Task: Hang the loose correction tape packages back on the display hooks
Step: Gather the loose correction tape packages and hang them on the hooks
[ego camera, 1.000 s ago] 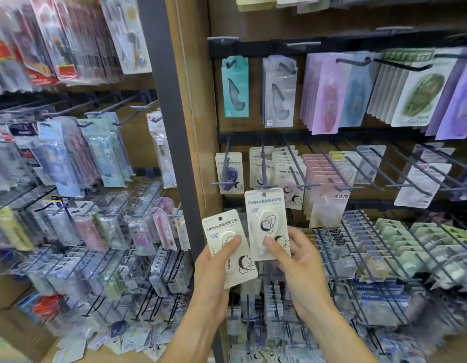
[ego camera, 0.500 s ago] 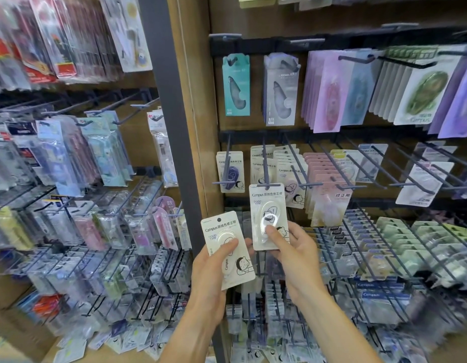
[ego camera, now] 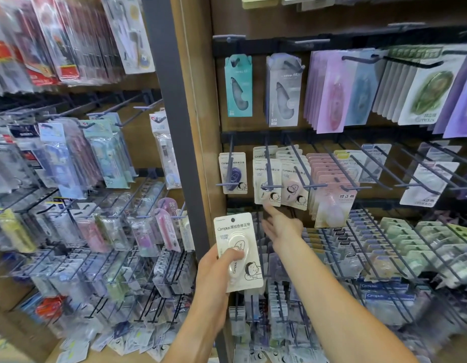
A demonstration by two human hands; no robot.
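The left hand (ego camera: 214, 271) grips 1 white package (ego camera: 239, 252), thumb across the blister, fingers behind the card. The card is held upright with its punched hole at the top and clear of the hand, apparently so it can be fed onto a hook next.

The right hand (ego camera: 280, 226) is open and holds nothing. Its fingers are extended toward the hung package (ego camera: 267, 182), and the forefinger tip reaches the lower edge of that card, apparently to seat it on hook 2 (ego camera: 269, 166) of the middle row.

Contact between fingertip and card cannot be confirmed. The card hole on the hook is hidden behind the wire. The loose packs (ego camera: 117, 339) on the lower shelf are blurred and partly cut off; their count cannot be read.
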